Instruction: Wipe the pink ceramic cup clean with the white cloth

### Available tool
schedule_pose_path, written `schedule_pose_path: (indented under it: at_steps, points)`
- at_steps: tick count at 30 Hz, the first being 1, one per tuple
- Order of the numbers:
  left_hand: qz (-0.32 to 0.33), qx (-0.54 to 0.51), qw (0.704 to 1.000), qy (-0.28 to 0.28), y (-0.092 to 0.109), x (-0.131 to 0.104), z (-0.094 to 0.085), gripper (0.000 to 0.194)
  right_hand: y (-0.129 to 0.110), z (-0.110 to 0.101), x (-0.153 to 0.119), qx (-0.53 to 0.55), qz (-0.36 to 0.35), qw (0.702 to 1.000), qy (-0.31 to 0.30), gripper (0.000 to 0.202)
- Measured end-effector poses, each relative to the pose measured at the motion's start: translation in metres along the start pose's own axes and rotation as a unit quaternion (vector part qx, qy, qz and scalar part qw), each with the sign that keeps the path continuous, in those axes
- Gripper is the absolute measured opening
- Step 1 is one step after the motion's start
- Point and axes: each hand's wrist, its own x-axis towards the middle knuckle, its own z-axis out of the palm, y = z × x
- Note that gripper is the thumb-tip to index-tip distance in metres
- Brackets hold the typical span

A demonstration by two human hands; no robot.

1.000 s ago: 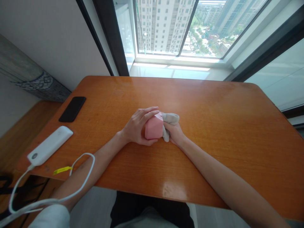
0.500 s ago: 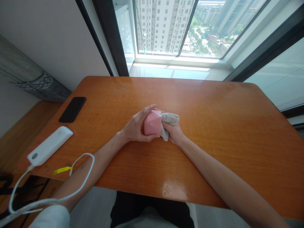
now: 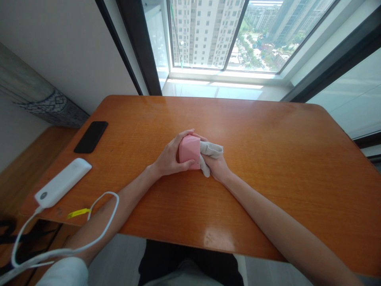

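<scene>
A small pink faceted object, perhaps a cup or pot (image 3: 189, 151), lies on its side in the air over the middle of the table, its right end toward the cloth. My left hand (image 3: 171, 158) is wrapped around it, with fingers over the top and the thumb along the near side. A light grey cloth (image 3: 211, 149) is bunched against that right end, and my right hand (image 3: 218, 167) grips it. The fingertips of my right hand are hidden behind the cloth and the pink object, so whether they reach inside cannot be seen.
On the left of the wooden table (image 3: 268, 159) lie a black phone (image 3: 91, 137) and a white power bank (image 3: 63, 182). From it a white cable (image 3: 111, 220) with a yellow tag (image 3: 78, 213) loops over my left forearm. A window (image 3: 208, 35) stands beyond the table.
The pink object and both hands have shifted slightly left, and the object has turned a little. My left thumb now lies higher across its near side. The cloth stays in my right hand.
</scene>
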Motion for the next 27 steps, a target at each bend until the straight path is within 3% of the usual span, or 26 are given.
schedule_pose_path:
  at_steps: [3, 9, 13, 17, 22, 27]
  points:
    - [0.014, -0.008, 0.999, 0.038, -0.001, 0.002, 0.003, 0.079, -0.005, 0.003, 0.0, -0.025, -0.016, 1.0, 0.005, 0.059]
    - [-0.126, -0.078, 0.989, 0.029, -0.002, -0.001, 0.006, 0.075, -0.009, 0.009, -0.003, -0.077, -0.035, 0.995, 0.059, 0.056]
    - [-0.157, -0.083, 0.984, 0.026, 0.003, -0.001, 0.008, 0.074, -0.007, 0.011, -0.004, -0.096, -0.037, 0.992, 0.078, 0.052]
    - [-0.116, -0.068, 0.989, 0.064, 0.003, -0.003, 0.013, 0.071, -0.008, 0.012, -0.005, -0.11, -0.059, 0.987, 0.1, 0.042]
    - [0.002, -0.05, 0.993, 0.11, -0.006, -0.007, 0.022, 0.074, -0.011, 0.01, -0.006, -0.108, -0.014, 0.994, 0.028, 0.029]
    - [0.091, -0.002, 0.993, 0.071, -0.015, -0.007, 0.016, 0.083, -0.004, 0.005, -0.003, -0.01, 0.03, 0.999, 0.037, 0.032]
